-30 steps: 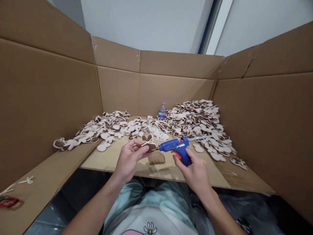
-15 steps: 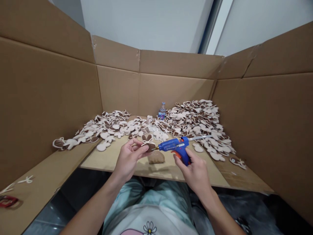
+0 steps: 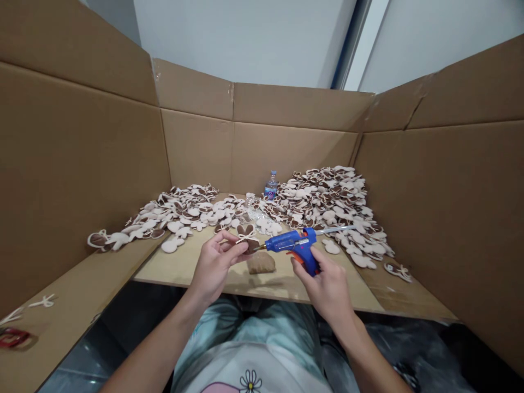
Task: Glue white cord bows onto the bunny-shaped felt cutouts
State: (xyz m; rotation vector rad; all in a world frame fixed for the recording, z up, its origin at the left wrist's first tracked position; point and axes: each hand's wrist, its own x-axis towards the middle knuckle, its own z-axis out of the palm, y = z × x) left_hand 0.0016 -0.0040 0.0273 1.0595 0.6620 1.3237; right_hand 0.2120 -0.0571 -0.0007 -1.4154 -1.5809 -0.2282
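Between the thumb and fingers of my left hand (image 3: 215, 265) is a brown felt bunny cutout (image 3: 249, 244) with pale edging and a cream bow. My right hand (image 3: 326, 279) is wrapped round the handle of a blue hot glue gun (image 3: 297, 244) with an orange trigger. The gun points left, and its metal nozzle is at the lower right edge of the bunny; I cannot tell whether it touches. A clear glue stick (image 3: 335, 230) sticks out of the gun's back. Below the bunny, a brown padded block (image 3: 261, 263) lies on the board.
A wooden board (image 3: 180, 267) spans the front. Felt bunny pieces lie in a left heap (image 3: 184, 207) and a taller right heap (image 3: 327, 196). A water bottle (image 3: 271, 185) stands at the back. Cardboard walls (image 3: 295, 153) enclose three sides. A red object (image 3: 13, 337) lies far left.
Almost nothing differs. Both hands keep their places, with the bunny and the glue gun nozzle still close together.
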